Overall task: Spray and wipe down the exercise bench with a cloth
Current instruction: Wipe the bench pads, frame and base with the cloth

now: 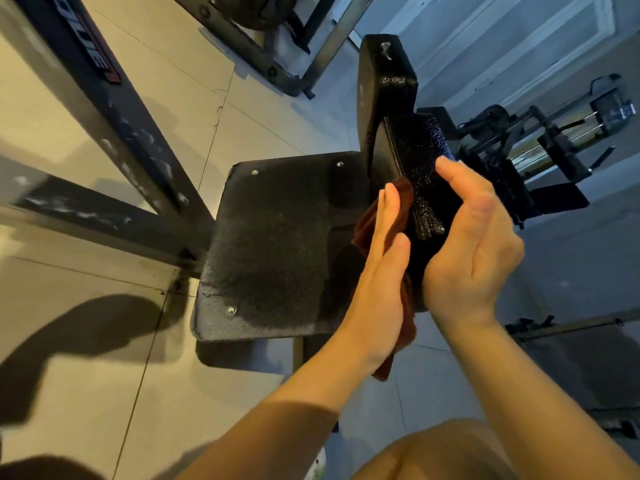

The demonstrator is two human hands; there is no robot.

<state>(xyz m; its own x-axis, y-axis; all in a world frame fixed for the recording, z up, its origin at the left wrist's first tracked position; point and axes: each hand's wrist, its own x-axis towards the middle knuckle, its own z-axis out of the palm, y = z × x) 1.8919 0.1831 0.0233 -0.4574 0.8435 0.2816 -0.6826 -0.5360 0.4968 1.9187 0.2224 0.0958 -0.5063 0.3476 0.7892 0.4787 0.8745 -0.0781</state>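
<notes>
The black bench has a flat textured plate (277, 244) with bolts at its corners and a padded seat (415, 161) standing on edge beside it, with a taller back pad (384, 84) behind. My left hand (381, 268) lies flat against the left face of the seat pad, pressing a dark red cloth (405, 320) onto it; the cloth hangs down below my wrist. On the pad's right side my right hand (471, 247) curls around the pad's edge and grips it. No spray bottle is in view.
A dark steel frame beam (114, 109) with a red and white label slants across the tiled floor (104, 323) at left. More gym machine parts (540, 140) stand at the right, and another frame (263, 50) at the top.
</notes>
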